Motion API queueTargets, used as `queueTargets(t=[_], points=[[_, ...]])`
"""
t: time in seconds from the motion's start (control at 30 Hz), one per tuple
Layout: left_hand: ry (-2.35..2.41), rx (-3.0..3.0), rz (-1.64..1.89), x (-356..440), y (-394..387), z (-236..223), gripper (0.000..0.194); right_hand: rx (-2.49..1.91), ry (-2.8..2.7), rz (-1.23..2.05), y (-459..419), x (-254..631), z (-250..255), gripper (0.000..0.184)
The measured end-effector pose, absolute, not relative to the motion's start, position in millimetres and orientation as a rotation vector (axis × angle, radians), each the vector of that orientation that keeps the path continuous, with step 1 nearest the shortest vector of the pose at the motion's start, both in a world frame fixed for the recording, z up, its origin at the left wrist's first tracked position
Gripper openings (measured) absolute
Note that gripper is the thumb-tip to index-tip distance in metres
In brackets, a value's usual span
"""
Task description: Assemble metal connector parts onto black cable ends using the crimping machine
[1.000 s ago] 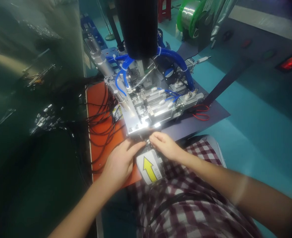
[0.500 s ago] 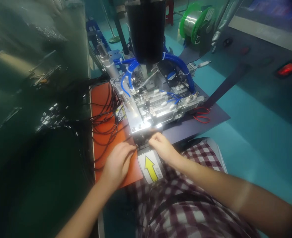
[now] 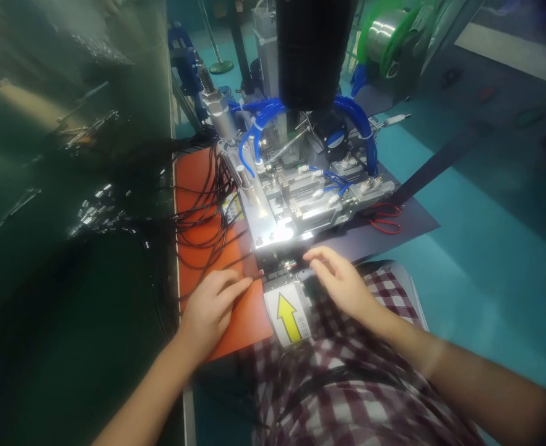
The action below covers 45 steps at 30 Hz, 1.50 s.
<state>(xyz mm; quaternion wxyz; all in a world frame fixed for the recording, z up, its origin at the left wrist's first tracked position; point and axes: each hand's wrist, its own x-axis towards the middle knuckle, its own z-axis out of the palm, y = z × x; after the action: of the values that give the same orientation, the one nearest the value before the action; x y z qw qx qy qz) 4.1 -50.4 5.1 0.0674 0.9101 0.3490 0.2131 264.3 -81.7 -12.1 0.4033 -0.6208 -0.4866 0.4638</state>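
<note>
My left hand is low over the orange panel, thumb and fingertips drawn together at its right edge. A thin black cable seems to run from those fingertips to the metal track; the fingers partly hide it. On the track sits a small shiny metal piece, just in front of the machine. My right hand is to the right of this piece, thumb and fingers apart, holding nothing. Below the track is a white label with a yellow arrow.
Several black cables trail across the panel from the left. Many small shiny pieces lie on the dark surface at left. A black cylinder hangs over the machine. A green wire spool stands behind, and red wire lies at right.
My hands were together at the track; they have parted. My right hand has opened and drawn back to the right, uncovering the small metal piece. The view has shifted slightly.
</note>
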Motion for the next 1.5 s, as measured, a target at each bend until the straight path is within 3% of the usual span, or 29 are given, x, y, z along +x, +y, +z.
queueTargets(t=[0.23, 0.53, 1.07, 1.2, 1.37, 1.5], points=[[1.012, 2.727, 0.663, 3.2, -49.2, 6.5, 0.031, -1.498, -1.166, 1.429, -69.3, 252.5, -15.7, 0.03], [1.051, 2.699, 0.684, 5.6, -50.8, 5.2, 0.031, -1.413, -1.112, 1.397, -64.3, 242.2, -20.7, 0.02], [1.034, 2.807, 0.653, 4.4, -51.8, 3.1, 0.031, -1.387, -1.006, 1.57, -61.2, 247.3, -15.8, 0.028], [1.041, 2.814, 0.639, 4.5, -52.2, 3.3, 0.031, -1.404, -1.003, 1.532, -61.6, 245.4, -19.8, 0.031], [1.029, 2.82, 0.645, 3.4, -52.3, 2.8, 0.03, -1.478, -1.081, 1.454, -66.6, 244.5, -18.9, 0.019], [1.017, 2.822, 0.66, 2.8, -51.4, 0.7, 0.029, -1.489, -1.428, 1.05, -79.3, 253.7, -5.5, 0.018]])
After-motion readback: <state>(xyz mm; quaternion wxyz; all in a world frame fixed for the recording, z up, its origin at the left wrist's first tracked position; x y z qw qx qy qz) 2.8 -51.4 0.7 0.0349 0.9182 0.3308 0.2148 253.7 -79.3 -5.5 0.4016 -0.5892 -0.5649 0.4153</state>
